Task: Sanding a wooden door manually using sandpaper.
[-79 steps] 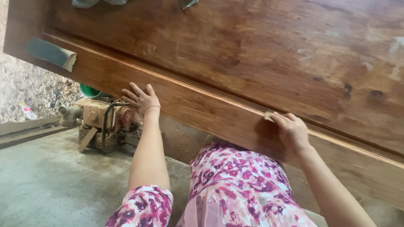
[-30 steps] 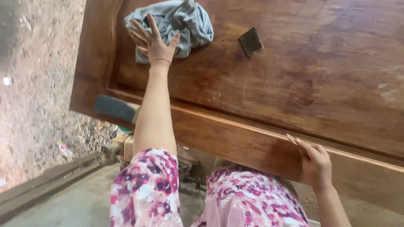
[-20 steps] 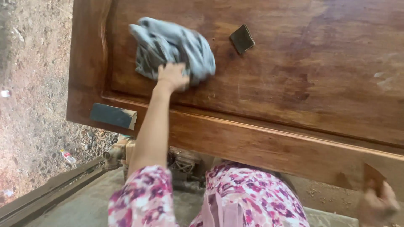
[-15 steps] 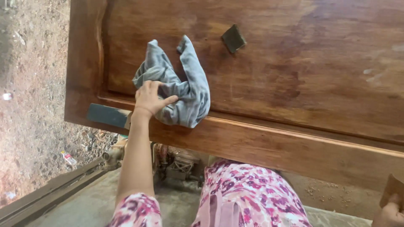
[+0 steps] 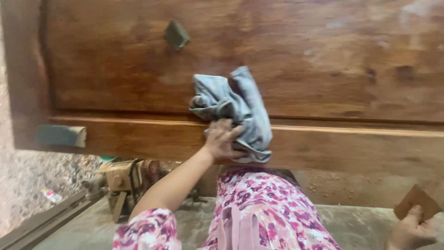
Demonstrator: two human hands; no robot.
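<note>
Large brown wooden table with raised front rail. Left hand clamped on crumpled grey cloth, pressed against rail edge. Small dark square block lying further up the panel. Right hand, low at right, pinching brown sandpaper piece.

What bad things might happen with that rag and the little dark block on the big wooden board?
1. The crumpled grey cloth under the left hand already hangs over the edge of the brown wooden panel, so it might slip off.
2. A wide wipe could knock the small dark square block lying loose on the panel.
3. The brown sanding pad sits only in the right hand's fingertips and might drop.
</note>
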